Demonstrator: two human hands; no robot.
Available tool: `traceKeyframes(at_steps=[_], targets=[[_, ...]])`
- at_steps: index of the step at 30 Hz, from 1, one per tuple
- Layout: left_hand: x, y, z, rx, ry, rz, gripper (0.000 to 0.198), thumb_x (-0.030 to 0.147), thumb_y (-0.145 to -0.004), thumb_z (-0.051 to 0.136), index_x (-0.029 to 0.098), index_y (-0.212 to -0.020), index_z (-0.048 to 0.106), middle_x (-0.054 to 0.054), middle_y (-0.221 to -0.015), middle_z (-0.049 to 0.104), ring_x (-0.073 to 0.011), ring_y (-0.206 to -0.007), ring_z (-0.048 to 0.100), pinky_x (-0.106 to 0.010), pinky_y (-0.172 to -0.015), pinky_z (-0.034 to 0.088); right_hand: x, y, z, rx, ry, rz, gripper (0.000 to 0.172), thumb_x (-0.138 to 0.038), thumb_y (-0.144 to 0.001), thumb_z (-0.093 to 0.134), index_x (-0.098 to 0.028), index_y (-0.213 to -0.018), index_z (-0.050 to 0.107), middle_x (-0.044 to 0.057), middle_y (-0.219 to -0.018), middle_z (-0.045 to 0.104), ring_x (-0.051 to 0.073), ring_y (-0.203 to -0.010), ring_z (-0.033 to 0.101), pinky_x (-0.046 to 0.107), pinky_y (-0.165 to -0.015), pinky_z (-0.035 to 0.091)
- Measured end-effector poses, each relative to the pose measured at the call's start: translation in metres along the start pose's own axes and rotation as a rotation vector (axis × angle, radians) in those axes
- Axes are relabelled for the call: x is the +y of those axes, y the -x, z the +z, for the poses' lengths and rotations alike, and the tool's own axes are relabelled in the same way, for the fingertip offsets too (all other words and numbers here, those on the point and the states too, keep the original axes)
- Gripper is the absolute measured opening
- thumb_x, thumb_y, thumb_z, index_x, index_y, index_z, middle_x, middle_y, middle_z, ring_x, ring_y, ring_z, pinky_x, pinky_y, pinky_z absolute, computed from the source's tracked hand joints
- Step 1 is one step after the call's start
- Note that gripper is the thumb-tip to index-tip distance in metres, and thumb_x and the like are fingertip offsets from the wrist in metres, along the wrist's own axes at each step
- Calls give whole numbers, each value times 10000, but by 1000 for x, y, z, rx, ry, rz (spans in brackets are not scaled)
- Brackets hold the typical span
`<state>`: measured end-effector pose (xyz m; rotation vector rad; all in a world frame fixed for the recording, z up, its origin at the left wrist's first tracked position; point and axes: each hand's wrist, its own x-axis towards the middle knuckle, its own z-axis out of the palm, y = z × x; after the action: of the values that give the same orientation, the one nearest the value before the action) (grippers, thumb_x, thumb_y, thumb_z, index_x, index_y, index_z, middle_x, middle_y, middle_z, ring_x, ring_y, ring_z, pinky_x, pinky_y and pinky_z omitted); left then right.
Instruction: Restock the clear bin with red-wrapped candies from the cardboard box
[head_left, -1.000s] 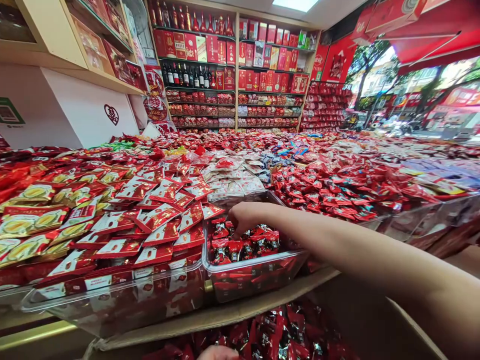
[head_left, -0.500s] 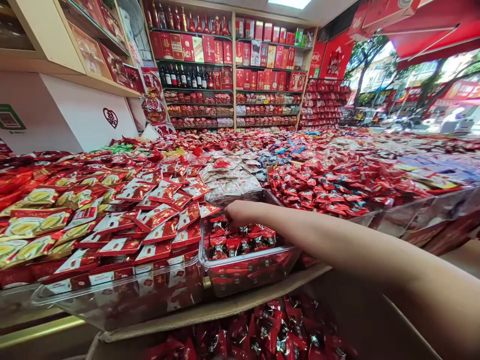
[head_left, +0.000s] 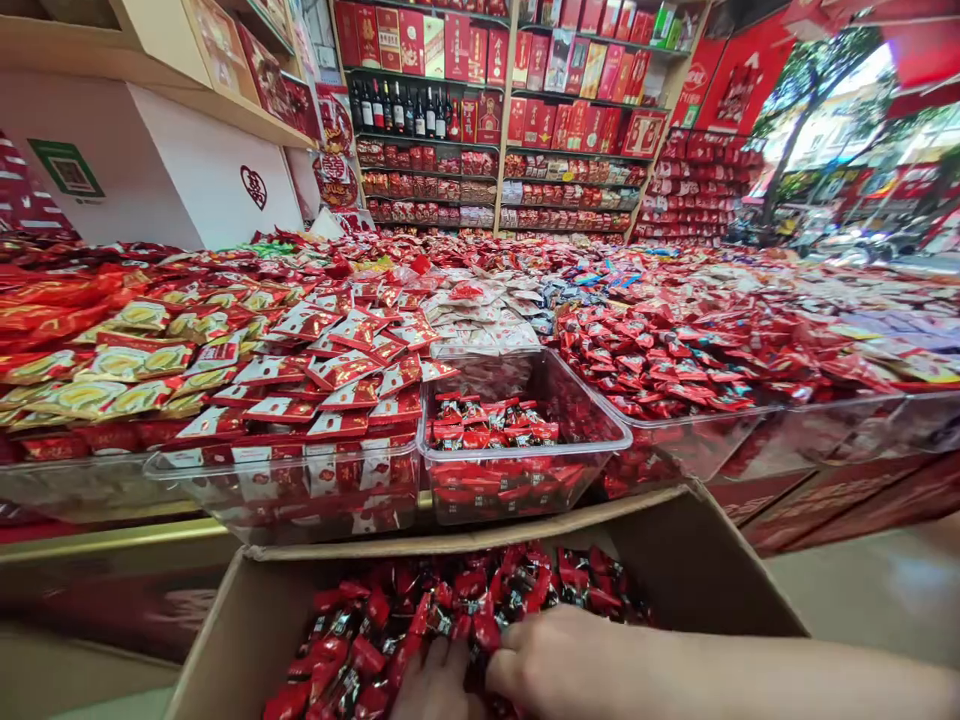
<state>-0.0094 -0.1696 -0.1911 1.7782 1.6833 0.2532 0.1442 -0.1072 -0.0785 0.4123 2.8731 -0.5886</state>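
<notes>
A cardboard box (head_left: 214, 630) at the bottom holds many small red-and-black wrapped candies (head_left: 367, 655). Both my hands are inside it. My left hand (head_left: 439, 688) lies low among the candies, its fingers stretched forward over them and partly sunk in. Beside it, my right hand (head_left: 547, 655) reaches in from the right with its fingers curled down on candies; the fingertips are hidden. Just beyond the box stands a clear plastic bin (head_left: 525, 452), partly filled with the same kind of candies.
To the left, another clear bin (head_left: 285, 465) is heaped with red-and-white packets (head_left: 349, 370). Red-wrapped sweets (head_left: 645, 355) pile up to the right. White packets (head_left: 484, 325) lie behind the bin. Shelves with bottles (head_left: 405, 110) and red boxes stand at the back.
My right hand has left the clear bin and come down into the cardboard box. My left hand has come into view there. The view has tilted down, showing more of the box.
</notes>
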Motion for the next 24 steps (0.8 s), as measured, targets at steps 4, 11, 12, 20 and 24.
traceKeyframes(at_steps=[4, 11, 12, 20, 24], targets=[[11, 6, -18, 3, 169, 54, 144, 142, -647, 479, 171, -585, 607, -40, -687, 586, -217, -708, 503, -342, -650, 368, 29, -15, 67, 14, -512, 223, 372, -363, -598, 620, -169, -908, 551, 26, -761, 586, 121, -608, 511, 195, -464, 354], [25, 14, -50, 157, 645, 23, 114, 263, -796, 409, 196, -710, 444, 76, -585, 402, -88, -561, 362, -199, -540, 306, 41, -17, 48, 346, -1247, 357, 349, -293, -610, 630, -135, -887, 488, -15, -673, 512, 80, -594, 480, 200, -531, 392], [26, 14, -51, 183, 705, 9, 90, 254, -795, 418, 197, -728, 435, 82, -580, 400, -80, -548, 351, -192, -530, 298, 41, -16, 45, 335, -1329, 380, 333, -297, -606, 632, -134, -855, 482, -22, -644, 506, 76, -562, 478, 196, -501, 384], [37, 18, -55, 256, 1035, -93, 262, 263, -786, 448, 208, -1038, 400, 45, -656, 561, -83, -561, 479, -200, -531, 371, 35, -16, 41, 411, -1386, 324, 284, -386, -638, 593, -133, -685, 474, -41, -551, 480, 60, -478, 439, 214, -499, 371], [43, 22, -60, 112, 1315, -267, 297, 368, -764, 482, 195, -1005, 456, -22, -850, 596, -142, -688, 589, -261, -590, 431, 30, -10, 39, 583, -869, 200, 167, -312, -742, 481, -149, -743, 520, 8, -641, 512, 97, -602, 461, 233, -569, 377]])
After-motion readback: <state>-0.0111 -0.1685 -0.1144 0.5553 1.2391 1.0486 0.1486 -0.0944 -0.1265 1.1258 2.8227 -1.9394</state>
